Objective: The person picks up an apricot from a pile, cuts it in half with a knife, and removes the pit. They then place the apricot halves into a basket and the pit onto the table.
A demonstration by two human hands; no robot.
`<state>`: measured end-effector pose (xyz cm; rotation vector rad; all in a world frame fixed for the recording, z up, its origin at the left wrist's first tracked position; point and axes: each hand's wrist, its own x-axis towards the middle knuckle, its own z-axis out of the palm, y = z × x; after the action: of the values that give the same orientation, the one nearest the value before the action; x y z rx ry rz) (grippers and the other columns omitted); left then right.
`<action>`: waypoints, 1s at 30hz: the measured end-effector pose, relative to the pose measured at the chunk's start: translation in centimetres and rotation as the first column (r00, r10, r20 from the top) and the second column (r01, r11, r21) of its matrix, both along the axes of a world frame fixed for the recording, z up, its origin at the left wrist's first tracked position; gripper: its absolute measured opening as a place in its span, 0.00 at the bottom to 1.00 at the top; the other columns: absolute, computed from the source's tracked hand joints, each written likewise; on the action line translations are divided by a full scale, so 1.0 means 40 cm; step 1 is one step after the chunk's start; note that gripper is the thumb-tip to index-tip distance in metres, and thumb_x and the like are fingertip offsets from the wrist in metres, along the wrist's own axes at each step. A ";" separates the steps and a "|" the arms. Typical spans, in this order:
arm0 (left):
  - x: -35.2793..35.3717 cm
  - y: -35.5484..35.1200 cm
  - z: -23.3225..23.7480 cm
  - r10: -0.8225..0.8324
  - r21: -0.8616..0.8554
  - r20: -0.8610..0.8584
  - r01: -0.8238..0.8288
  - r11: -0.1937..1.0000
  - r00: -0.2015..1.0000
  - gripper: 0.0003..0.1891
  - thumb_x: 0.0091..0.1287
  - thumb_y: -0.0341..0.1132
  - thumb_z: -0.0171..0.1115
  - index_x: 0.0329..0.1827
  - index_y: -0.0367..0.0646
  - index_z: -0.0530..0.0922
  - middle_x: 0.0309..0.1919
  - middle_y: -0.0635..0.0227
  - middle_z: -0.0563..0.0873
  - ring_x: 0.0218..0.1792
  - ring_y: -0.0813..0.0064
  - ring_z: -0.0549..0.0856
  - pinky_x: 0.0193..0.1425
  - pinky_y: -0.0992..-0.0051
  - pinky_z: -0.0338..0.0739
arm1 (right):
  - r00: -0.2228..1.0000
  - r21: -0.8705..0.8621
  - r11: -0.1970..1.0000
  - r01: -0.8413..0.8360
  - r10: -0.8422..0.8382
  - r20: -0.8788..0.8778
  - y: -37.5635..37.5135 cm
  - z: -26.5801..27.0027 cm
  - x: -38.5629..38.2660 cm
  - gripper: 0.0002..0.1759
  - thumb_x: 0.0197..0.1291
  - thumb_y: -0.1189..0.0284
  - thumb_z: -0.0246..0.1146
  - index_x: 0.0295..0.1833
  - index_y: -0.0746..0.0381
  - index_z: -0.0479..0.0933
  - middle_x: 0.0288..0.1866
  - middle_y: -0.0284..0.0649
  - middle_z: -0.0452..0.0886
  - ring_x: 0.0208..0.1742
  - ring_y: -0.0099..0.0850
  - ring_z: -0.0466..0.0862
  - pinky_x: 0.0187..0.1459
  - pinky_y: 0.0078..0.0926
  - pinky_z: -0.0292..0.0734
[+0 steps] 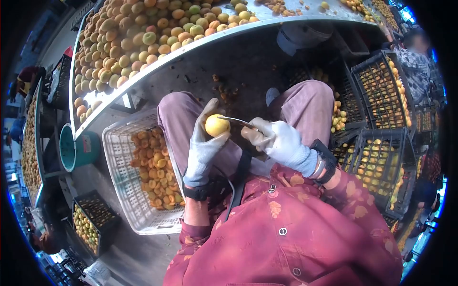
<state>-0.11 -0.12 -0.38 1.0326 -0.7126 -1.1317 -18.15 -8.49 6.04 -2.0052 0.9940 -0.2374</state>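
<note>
My left hand point(206, 148), in a white glove with soiled fingertips, grips a yellow apricot point(217, 125) between thumb and fingers above my lap. In my gloved right hand point(279, 140) is a small knife point(236, 120). Its thin curved blade points left and its tip meets the upper right of the apricot. The handle is mostly hidden by my fingers. To the left of my leg stands a white plastic basket point(119, 181) with halved apricots point(155, 171) inside.
A metal-edged table point(157, 66) heaped with whole apricots point(138, 38) stands in front. Black crates point(377, 95) of fruit are stacked at right. A teal bucket point(78, 148) and another crate point(95, 221) stand at left. A person point(415, 66) is at the far right.
</note>
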 end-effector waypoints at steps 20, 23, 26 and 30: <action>-0.014 0.010 -0.003 0.032 0.080 0.056 -0.037 0.996 0.998 0.36 0.57 0.18 0.68 0.71 0.34 0.68 0.60 0.62 0.81 0.55 0.76 0.82 0.60 0.78 0.78 | 0.986 -0.267 0.951 -0.154 0.130 -0.106 0.032 0.009 0.021 0.20 0.71 0.53 0.55 0.39 0.59 0.72 0.22 0.50 0.78 0.26 0.52 0.80 0.27 0.46 0.74; -0.009 0.013 0.026 -0.046 0.166 0.038 0.039 0.985 0.998 0.36 0.57 0.18 0.68 0.71 0.34 0.68 0.58 0.62 0.81 0.53 0.78 0.82 0.59 0.78 0.79 | 0.985 -0.234 0.961 -0.147 0.122 -0.119 0.034 0.007 0.008 0.19 0.70 0.56 0.56 0.41 0.62 0.73 0.25 0.53 0.80 0.31 0.55 0.82 0.31 0.48 0.77; -0.008 0.011 0.025 -0.069 0.165 0.063 0.058 0.985 0.996 0.36 0.56 0.18 0.68 0.72 0.34 0.68 0.57 0.63 0.81 0.52 0.79 0.82 0.58 0.79 0.79 | 0.976 -0.062 0.986 -0.156 0.144 -0.166 0.023 0.009 0.009 0.19 0.70 0.56 0.56 0.41 0.63 0.73 0.27 0.55 0.80 0.33 0.56 0.83 0.33 0.49 0.77; 0.004 0.015 0.028 -0.084 0.126 -0.005 0.084 0.989 0.996 0.36 0.56 0.18 0.67 0.71 0.35 0.68 0.56 0.63 0.81 0.52 0.80 0.81 0.56 0.79 0.79 | 0.983 -0.126 0.975 -0.183 0.177 -0.058 0.045 -0.029 0.014 0.18 0.70 0.56 0.57 0.41 0.63 0.73 0.28 0.55 0.80 0.34 0.56 0.82 0.33 0.49 0.77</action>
<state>0.07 0.49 0.74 1.1173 -0.6977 -1.2623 -17.60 -6.70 4.86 -2.2151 0.8370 -0.1616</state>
